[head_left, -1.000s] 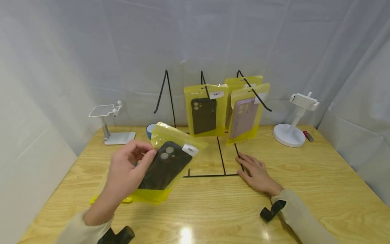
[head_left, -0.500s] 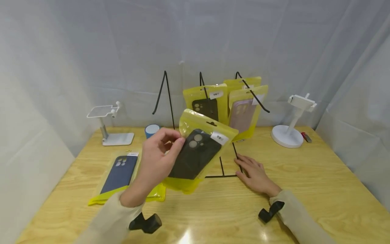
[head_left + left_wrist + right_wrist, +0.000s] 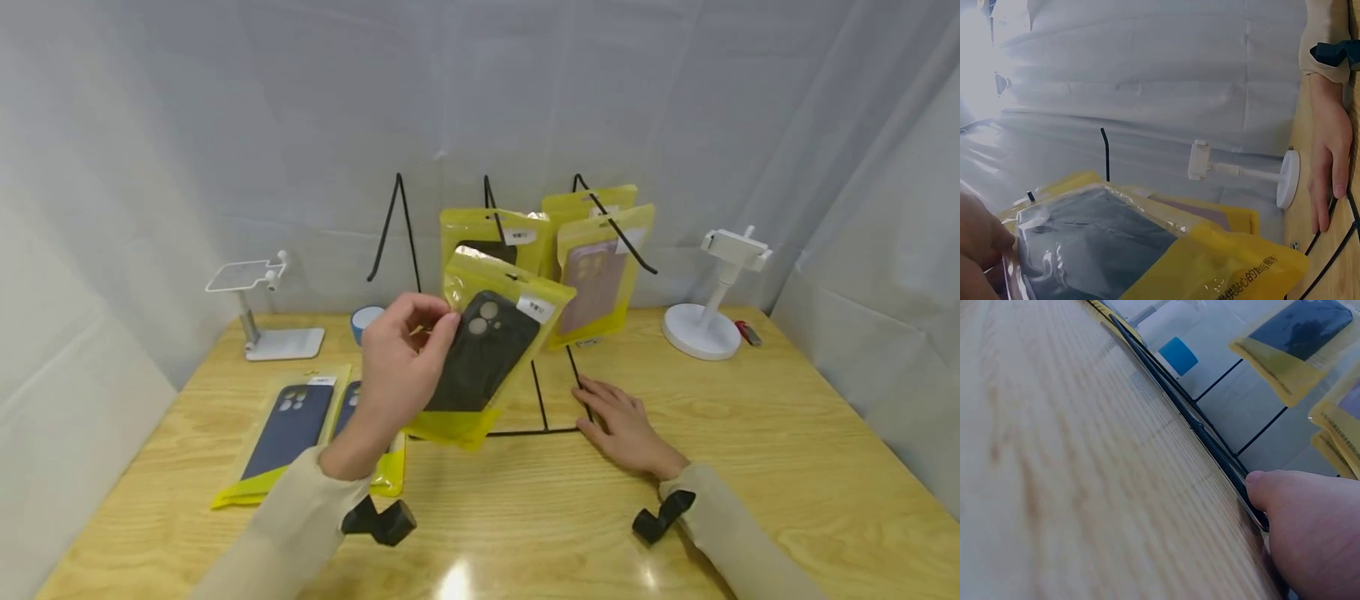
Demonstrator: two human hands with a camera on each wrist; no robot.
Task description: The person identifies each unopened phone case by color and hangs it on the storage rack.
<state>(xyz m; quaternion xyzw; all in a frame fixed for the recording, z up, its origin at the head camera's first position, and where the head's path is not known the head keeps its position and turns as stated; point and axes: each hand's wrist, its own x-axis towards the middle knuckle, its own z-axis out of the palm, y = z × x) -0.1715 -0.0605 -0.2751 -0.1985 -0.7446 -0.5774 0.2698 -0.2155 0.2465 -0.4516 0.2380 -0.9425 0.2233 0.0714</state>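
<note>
My left hand pinches the left edge of a packaged black phone case, a yellow-edged clear pouch with a white label and a hang hole. The pouch is tilted and held up in front of the middle hook of a black wire rack. On that hook hangs another packaged black case, partly covered by the held one. The right hook carries a packaged purple case with another yellow pouch behind it. My right hand rests on the rack's front right base corner, fingers extended across the wire.
Two packaged blue cases lie at the left on the table, one partly behind my left arm. Behind them are a white folding stand and a blue-and-white round object. A round-based white phone stand and a small red item sit at the right.
My left hand has carried the packaged black case right and upward, towards the middle hook. The blue cases on the table came into view. My right hand stays on the rack base.
</note>
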